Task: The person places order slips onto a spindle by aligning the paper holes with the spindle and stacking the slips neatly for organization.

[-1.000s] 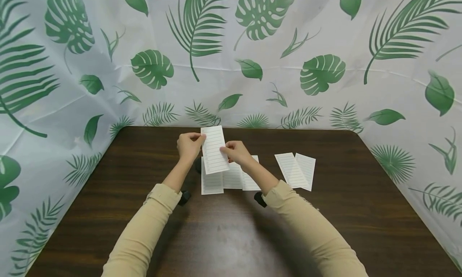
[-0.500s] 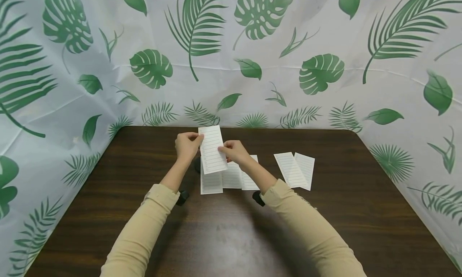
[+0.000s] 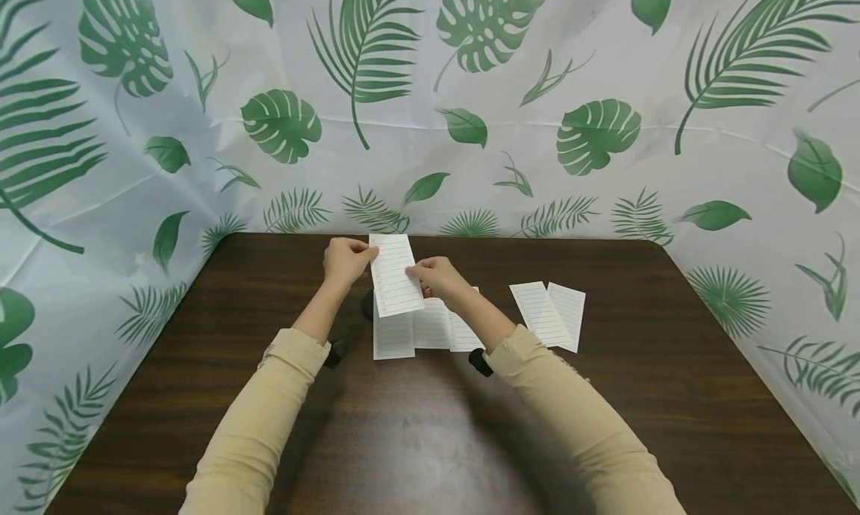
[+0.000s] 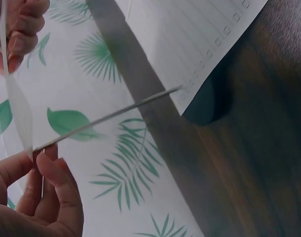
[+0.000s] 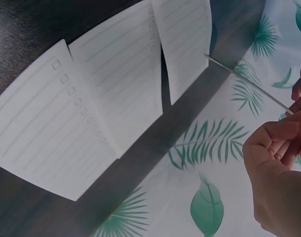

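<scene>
A white checklist slip, lined with small boxes down its left side, is held up tilted over the table. My left hand pinches its upper left edge with thumb and fingers. On the opposite long edge, my right hand pinches it near the middle. From the left fingertips a thin grey line runs toward the table in the left wrist view; I cannot tell whether it is a slip's edge or a thin rod. Beneath the hands lie three similar slips side by side, partly covered by the held slip and right arm.
To the right, two more overlapping slips lie slanted on the dark wooden table. A dark round object stands at the left slip's edge, partly hidden. Behind the table hangs a leaf-patterned white cloth.
The held slip's lower edge has risen slightly in the head view. My left hand has shifted a little up and left, while the slips on the table have stayed put.
</scene>
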Demonstrator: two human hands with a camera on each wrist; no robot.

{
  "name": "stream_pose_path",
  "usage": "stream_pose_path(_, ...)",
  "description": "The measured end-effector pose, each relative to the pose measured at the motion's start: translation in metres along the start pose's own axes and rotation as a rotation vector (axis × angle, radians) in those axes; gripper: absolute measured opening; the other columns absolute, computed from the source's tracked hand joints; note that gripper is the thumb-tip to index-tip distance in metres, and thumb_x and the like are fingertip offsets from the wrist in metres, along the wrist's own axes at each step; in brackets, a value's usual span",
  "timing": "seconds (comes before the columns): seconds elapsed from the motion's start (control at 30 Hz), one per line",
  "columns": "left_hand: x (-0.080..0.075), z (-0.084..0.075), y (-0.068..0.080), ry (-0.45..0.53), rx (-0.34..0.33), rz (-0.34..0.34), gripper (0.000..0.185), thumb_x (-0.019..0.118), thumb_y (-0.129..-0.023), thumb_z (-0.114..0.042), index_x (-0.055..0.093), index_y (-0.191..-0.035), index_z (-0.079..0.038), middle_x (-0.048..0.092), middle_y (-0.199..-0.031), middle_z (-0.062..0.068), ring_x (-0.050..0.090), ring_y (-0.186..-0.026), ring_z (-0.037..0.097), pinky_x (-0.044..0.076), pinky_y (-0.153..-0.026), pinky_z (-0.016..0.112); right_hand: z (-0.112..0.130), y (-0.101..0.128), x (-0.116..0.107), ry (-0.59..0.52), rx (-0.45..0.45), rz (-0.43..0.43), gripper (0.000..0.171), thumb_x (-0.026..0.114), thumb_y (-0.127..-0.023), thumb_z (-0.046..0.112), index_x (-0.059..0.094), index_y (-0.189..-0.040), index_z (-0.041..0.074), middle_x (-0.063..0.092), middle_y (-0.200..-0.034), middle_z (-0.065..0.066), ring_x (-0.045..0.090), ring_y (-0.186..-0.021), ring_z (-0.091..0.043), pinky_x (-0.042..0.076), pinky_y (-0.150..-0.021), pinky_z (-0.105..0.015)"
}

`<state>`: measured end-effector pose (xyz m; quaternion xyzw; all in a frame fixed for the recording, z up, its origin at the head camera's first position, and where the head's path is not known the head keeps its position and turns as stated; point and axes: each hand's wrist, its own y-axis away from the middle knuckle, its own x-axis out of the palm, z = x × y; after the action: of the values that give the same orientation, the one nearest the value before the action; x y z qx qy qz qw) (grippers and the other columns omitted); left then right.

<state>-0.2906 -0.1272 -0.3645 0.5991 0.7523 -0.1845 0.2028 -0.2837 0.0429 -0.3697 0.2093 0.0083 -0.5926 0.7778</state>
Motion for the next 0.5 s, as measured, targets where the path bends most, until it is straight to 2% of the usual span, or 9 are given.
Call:
stream_pose_path(0.1, -0.0027, -0.0024, -0.0034, -0.02, -0.015, 0.032, 0.028, 0.064, -0.088, -0.021, 0.071, -0.103, 0.002, 0.07, -0.102, 0.019, 0.052, -0.044, 0.002, 0.053, -0.052, 0.019, 0.0052, -0.0002, -0.0005, -0.044, 0.04, 0.014, 0.024, 0.054, -0.096, 0.017, 0.06, -0.102, -0.005, 0.053, -0.073, -0.001, 0.045, -0.058, -0.01, 0.045, -0.062, -0.027)
stream_pose_path(0.17, -0.004, -0.0037, -0.0054, -0.015, -0.039, 0.052, 0.028, 0.065, -0.088, -0.021, 0.071, -0.103, 0.002, 0.07, -0.103, 0.019, 0.055, -0.049, 0.005, 0.054, -0.053, 0.019, 0.0081, -0.0002, -0.0008, -0.08, 0.063, 0.023, 0.026, 0.054, -0.096, 0.017, 0.06, -0.106, -0.006, 0.055, -0.072, -0.001, 0.047, -0.057, -0.009, 0.046, -0.062, -0.026)
stream_pose_path(0.27, -0.0058, -0.0052, -0.0071, 0.01, -0.075, 0.081, 0.029, 0.065, -0.088, -0.02, 0.069, -0.105, 0.003, 0.068, -0.105, 0.02, 0.065, -0.068, 0.017, 0.056, -0.057, 0.019, 0.0109, -0.0005, -0.0008, -0.127, 0.084, 0.029, 0.029, 0.054, -0.096, 0.017, 0.059, -0.111, -0.007, 0.056, -0.071, -0.001, 0.051, -0.058, -0.009, 0.048, -0.06, -0.023)
stream_pose_path(0.33, -0.0066, -0.0053, -0.0078, 0.026, -0.089, 0.095, 0.03, 0.065, -0.088, -0.02, 0.069, -0.106, 0.004, 0.068, -0.106, 0.021, 0.068, -0.084, 0.026, 0.059, -0.064, 0.024, 0.0112, -0.0005, -0.0005, -0.15, 0.087, 0.036, 0.03, 0.053, -0.096, 0.018, 0.059, -0.113, -0.007, 0.057, -0.071, -0.001, 0.053, -0.059, -0.009, 0.049, -0.058, -0.022)
stream_pose_path(0.43, -0.007, -0.0038, -0.0081, 0.058, -0.099, 0.106, 0.032, 0.065, -0.088, -0.019, 0.067, -0.108, 0.006, 0.067, -0.108, 0.023, 0.066, -0.097, 0.033, 0.06, -0.077, 0.034, 0.01, 0.0007, 0.0004, -0.155, 0.09, 0.051, 0.028, 0.053, -0.096, 0.018, 0.059, -0.111, -0.006, 0.056, -0.071, -0.001, 0.052, -0.058, -0.009, 0.049, -0.059, -0.022)
stream_pose_path(0.5, -0.0069, -0.0019, -0.0076, 0.077, -0.107, 0.103, 0.032, 0.065, -0.089, -0.019, 0.067, -0.108, 0.006, 0.066, -0.108, 0.023, 0.066, -0.099, 0.034, 0.059, -0.081, 0.037, 0.0081, 0.0021, 0.0013, -0.141, 0.087, 0.065, 0.024, 0.052, -0.097, 0.017, 0.059, -0.104, -0.004, 0.054, -0.07, -0.001, 0.05, -0.058, -0.009, 0.048, -0.06, -0.023)
